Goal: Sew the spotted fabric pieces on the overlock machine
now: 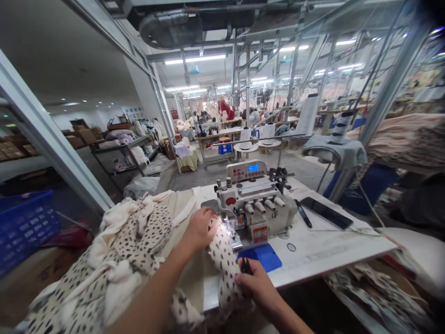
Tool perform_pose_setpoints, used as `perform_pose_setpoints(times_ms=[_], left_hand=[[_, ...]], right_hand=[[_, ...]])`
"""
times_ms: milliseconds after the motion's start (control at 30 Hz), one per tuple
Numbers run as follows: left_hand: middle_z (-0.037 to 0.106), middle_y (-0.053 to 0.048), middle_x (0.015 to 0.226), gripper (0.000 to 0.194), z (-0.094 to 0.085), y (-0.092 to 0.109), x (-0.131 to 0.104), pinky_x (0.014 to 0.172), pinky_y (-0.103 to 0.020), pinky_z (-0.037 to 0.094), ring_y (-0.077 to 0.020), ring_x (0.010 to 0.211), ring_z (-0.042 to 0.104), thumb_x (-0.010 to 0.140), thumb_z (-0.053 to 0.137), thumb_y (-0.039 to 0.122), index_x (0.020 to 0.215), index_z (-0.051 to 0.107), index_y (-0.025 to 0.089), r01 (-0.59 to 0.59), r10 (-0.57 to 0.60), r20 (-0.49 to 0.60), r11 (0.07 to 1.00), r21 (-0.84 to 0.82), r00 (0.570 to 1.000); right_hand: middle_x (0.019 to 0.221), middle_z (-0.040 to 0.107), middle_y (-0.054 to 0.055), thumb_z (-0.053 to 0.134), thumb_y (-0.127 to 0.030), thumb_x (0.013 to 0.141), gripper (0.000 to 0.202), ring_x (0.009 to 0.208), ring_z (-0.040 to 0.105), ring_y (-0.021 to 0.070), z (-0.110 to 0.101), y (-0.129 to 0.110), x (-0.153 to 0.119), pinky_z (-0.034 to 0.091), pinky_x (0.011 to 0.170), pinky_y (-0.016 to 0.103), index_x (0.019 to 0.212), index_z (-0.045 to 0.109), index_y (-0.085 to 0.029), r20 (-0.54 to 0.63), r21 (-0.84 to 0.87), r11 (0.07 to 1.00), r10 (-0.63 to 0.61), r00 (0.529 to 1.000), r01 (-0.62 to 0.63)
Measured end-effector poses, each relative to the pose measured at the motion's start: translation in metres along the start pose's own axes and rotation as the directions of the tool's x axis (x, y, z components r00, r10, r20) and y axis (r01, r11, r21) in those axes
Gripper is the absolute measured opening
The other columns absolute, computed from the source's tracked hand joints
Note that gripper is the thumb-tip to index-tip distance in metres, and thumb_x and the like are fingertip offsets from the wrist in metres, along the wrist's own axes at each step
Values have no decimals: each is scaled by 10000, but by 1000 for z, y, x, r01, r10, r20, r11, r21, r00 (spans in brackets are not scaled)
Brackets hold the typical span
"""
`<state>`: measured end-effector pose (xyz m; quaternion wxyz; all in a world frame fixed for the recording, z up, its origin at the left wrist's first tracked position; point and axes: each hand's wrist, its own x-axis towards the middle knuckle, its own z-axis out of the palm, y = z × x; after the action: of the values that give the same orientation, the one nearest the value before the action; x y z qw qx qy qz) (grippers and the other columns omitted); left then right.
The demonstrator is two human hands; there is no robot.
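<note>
Spotted fleece fabric point(222, 255), cream with black dots, lies nearest the lens, draped off the front edge of the white counter point(323, 250). Right hand point(255, 283): clenched on the near end of the strip, thumb on top, with a small dark tool, likely thread snips point(246, 266), poking up between the fingers. Left hand point(201, 228): laid flat, palm down, fingers spread and pressing the far end of the same strip just beside the presser foot of the overlock sewing machine point(255, 204); it pins rather than grips. Key relation: the strip's long axis runs from the right hand away toward the needle area, slightly up and left in view; the machine sits directly beyond the left hand, so the left hand is the nearer of the two to the needle, the right trailing at the counter edge beside the blue plate point(266, 256). Count: one machine, one strip under the hands, one large heap of the same fabric point(118, 260) to the left, two thread cones point(257, 134) on the stand behind, one dark phone point(326, 212) to the right of the machine, one blue crate point(26, 227) at far left.
</note>
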<state>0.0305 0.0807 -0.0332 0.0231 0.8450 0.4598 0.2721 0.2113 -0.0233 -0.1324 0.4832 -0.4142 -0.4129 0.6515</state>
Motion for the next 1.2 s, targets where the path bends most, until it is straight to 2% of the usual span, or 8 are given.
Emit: perform_pose_setpoints(times_ms=[133,333,500,567,700,833,1000,1200], left_hand=[[609,-120,1115,185,1,19,-28,961,-488,446,-308,1104,546,825,655,327,960,642,201,19,-19,-34,1000,2,999],[579,-138,1263,393,-7,9,-37,1052,-464,430,-265,1191,543,885,484,153,1269,556,187,10,-10,8,998,-69,1000],[617,-50,952,124,-23,-5,-22,816,-342,521,-199,870,622,882,535,170,905,648,215,47,-42,135,998,-36,990],[611,-58,971,131,-24,-2,-19,845,-351,510,-210,920,611,888,515,141,896,624,212,67,-67,-2,998,-11,998],[594,-105,1218,221,-13,4,-18,1035,-444,430,-269,1182,532,874,486,77,954,644,208,71,-39,-284,992,103,958],[641,-102,1178,286,-1,2,-20,1011,-429,455,-253,1138,568,832,484,43,990,670,193,-10,20,-151,998,70,988],[629,-94,934,202,-2,8,-32,870,-486,492,-274,930,587,862,560,206,1014,691,194,-14,24,-70,990,138,997],[572,-121,1296,139,-6,30,-70,1062,-490,434,-290,1250,501,884,576,235,1000,648,207,-148,146,-79,989,-25,986]], right_hand=[[707,618,6,750,-401,700,269,658,500,156,1,-17,3,407,648,275,764,671,-151,145,-52,989,-132,981,141],[759,681,41,752,-496,771,355,715,559,196,6,-13,10,450,715,312,811,733,-144,101,-154,948,-266,959,279],[803,695,54,737,-507,788,374,747,582,211,5,2,17,456,739,322,849,753,-138,86,-170,949,-253,964,265],[799,694,57,729,-513,797,379,751,586,217,5,5,19,458,738,325,837,755,-137,75,-160,951,-255,964,264],[802,697,62,720,-505,815,371,781,592,228,5,7,19,467,769,337,840,750,-136,56,-163,949,-264,963,269],[774,678,49,722,-485,808,351,733,559,201,-2,6,15,452,716,313,810,731,-134,146,-189,932,-286,947,311],[834,687,54,705,-488,811,355,773,566,210,-9,6,17,452,734,314,863,733,-138,212,-192,908,-331,920,371],[793,679,36,733,-467,810,329,727,561,190,2,4,22,457,710,303,875,740,-145,169,-166,915,-340,925,367]])
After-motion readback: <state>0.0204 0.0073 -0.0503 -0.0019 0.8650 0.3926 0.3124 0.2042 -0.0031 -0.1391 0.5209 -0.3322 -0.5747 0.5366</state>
